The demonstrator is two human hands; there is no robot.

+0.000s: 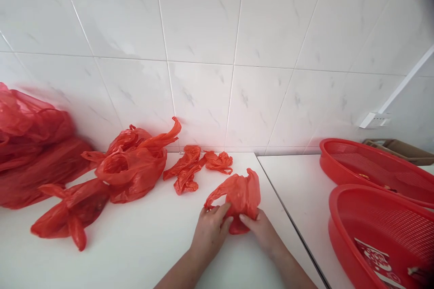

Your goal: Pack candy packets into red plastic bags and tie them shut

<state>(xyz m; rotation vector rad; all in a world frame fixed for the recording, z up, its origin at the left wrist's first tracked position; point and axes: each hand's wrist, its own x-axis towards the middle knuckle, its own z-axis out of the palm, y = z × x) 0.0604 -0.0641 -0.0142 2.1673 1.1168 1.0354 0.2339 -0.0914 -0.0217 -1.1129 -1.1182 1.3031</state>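
Note:
A red plastic bag [242, 196] with its handle loops up stands on the white table in front of me. My left hand [213, 226] grips its left side, thumb and fingers closed on the plastic. On the right side of the same bag, my right hand [259, 228] pinches it with the thumb in front. Something dark red shows low in the bag between my hands, but I cannot make out what it is. Just behind and to the left lie crumpled red bags [188, 167], with a smaller crumpled red bag [219, 161] beside them.
Filled red bags [135, 169] sit on the left, with a tied red bag [73, 212] before them and a large heap [34, 149] at the far left. Two red baskets [334, 216] stand right, past a table seam [288, 212]. A brown tray [403, 150] lies behind.

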